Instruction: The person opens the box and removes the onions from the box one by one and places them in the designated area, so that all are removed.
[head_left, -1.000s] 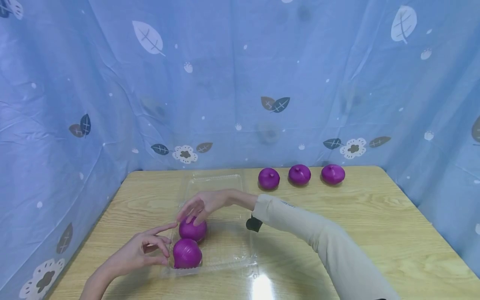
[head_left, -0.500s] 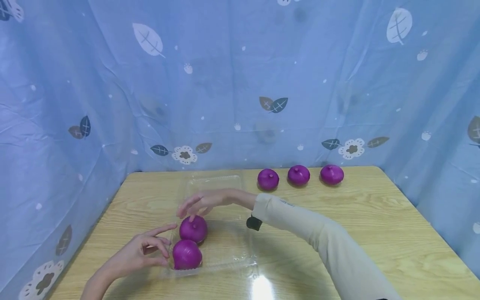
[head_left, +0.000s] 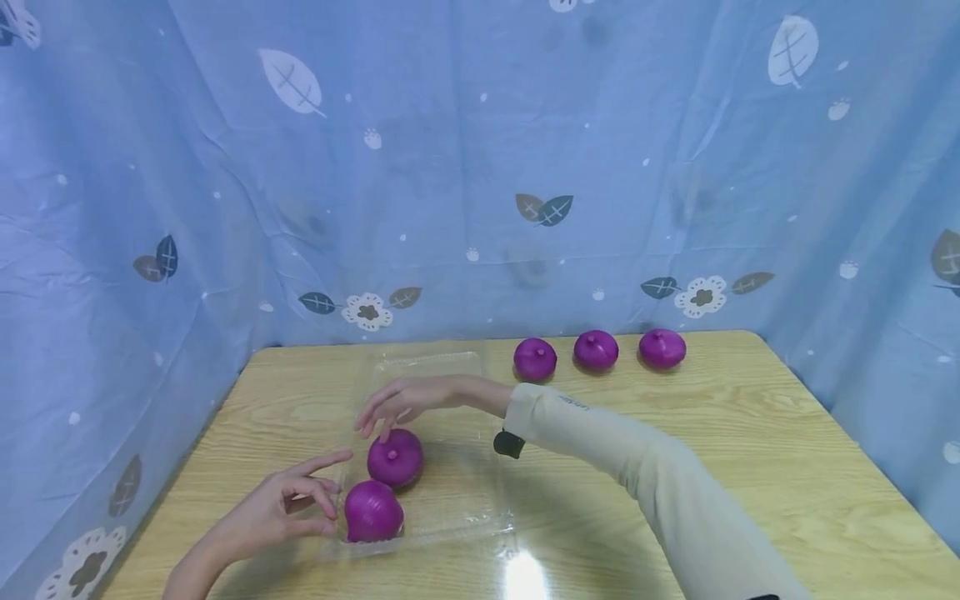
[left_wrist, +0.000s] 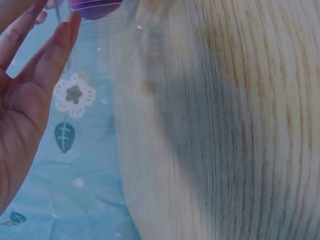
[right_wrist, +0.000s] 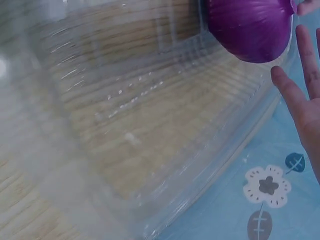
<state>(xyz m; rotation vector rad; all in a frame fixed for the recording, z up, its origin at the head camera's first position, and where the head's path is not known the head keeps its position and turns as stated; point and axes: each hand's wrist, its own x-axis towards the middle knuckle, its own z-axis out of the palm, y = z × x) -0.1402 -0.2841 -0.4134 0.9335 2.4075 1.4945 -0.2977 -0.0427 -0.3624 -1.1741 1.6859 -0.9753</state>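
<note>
A clear plastic clamshell box (head_left: 457,500) lies with its lid spread toward the back. Inside, along its left side, are two purple onions, a front onion (head_left: 373,512) and a rear onion (head_left: 395,458). My left hand (head_left: 273,508) is at the box's left wall, fingers extended and fingertips at the plastic; the left wrist view shows them by the wall (left_wrist: 97,30). Above and behind the rear onion hovers my right hand (head_left: 405,402), its fingers spread and slightly bent around nothing. From the right wrist, an onion (right_wrist: 252,30) appears just off those fingertips.
Three more purple onions stand in a row at the back: a left one (head_left: 535,359), a middle one (head_left: 596,351) and a right one (head_left: 662,348). A blue patterned curtain (head_left: 450,167) hangs behind and beside the wooden table (head_left: 675,450).
My right hand has let go of the rear onion and lifted slightly off it. That onion has shifted a little to the right. The left hand stays at the box wall.
</note>
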